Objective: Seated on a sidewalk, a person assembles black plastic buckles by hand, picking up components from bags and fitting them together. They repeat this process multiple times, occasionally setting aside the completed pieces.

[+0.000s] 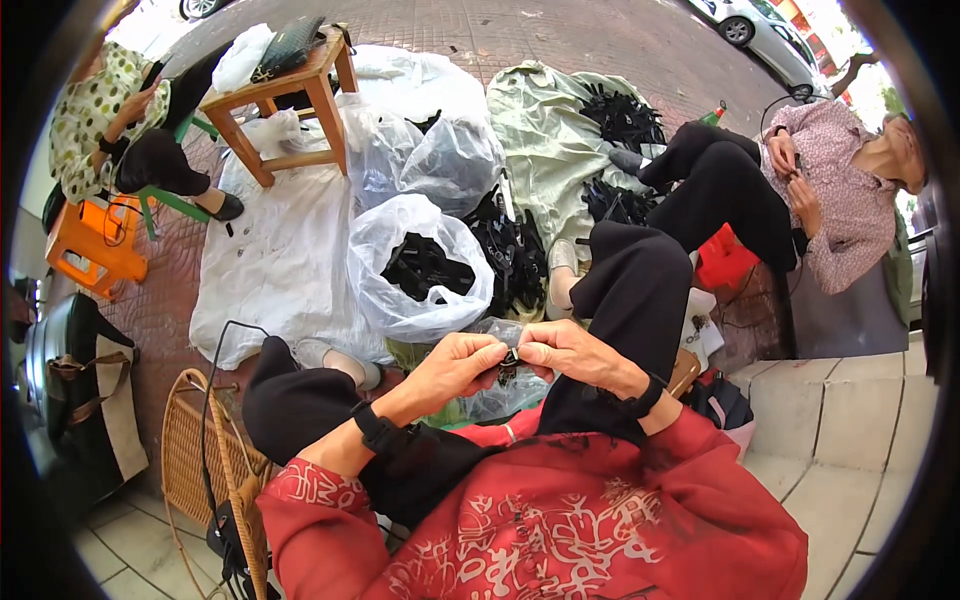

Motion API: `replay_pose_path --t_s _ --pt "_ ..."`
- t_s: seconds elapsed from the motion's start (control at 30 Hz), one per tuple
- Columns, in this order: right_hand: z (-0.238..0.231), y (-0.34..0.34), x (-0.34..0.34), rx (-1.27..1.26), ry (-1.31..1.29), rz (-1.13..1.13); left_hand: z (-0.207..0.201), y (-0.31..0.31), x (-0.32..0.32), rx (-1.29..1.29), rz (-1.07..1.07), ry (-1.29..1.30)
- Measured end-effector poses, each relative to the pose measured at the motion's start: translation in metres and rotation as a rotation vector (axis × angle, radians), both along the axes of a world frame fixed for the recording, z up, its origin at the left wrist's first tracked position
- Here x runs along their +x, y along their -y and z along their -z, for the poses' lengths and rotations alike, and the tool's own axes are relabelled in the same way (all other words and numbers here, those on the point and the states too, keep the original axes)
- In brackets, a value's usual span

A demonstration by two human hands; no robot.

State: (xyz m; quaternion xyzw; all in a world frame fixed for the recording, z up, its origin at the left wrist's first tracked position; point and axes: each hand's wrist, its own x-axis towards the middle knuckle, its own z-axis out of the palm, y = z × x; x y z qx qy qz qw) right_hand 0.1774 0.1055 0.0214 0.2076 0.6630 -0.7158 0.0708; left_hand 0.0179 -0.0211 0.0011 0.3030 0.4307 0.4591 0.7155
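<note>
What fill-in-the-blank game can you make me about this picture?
1. A small dark piece is held between the left hand and the ____.
2. The wearer's shirt is ____ with pale patterns.
3. The wooden stool stands on a ____ sheet.
4. The open bag holds ____ pieces.

Missing words: right hand; red; white; black.

Bright daylight, top corners blown out, white sheet [275, 265] washed pale. Fisheye-bent edges, dark vignette. Hands [462, 362] reasonably sharp.
</note>
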Motion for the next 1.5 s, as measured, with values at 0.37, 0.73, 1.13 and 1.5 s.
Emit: replay_pose_path --t_s 0.37,0.73,1.13,1.5 --pt "0.0 -0.001 0.009 -0.39 0.066 0.068 -0.001 0.006 -0.005 -0.057 0.077 0.034" --pt "-0.005 -0.008 0.02 -0.372 0.168 -0.235 0.0 0.002 0.004 0.025 0.137 -0.238" --pt "-0.005 -0.003 0.022 -0.152 -0.033 -0.282 -0.027 0.013 0.02 0.057 0.074 -0.247" --pt "0.003 0.0 0.021 -0.016 -0.02 -0.191 -0.024 0.009 0.015 0.142 -0.057 -0.327"
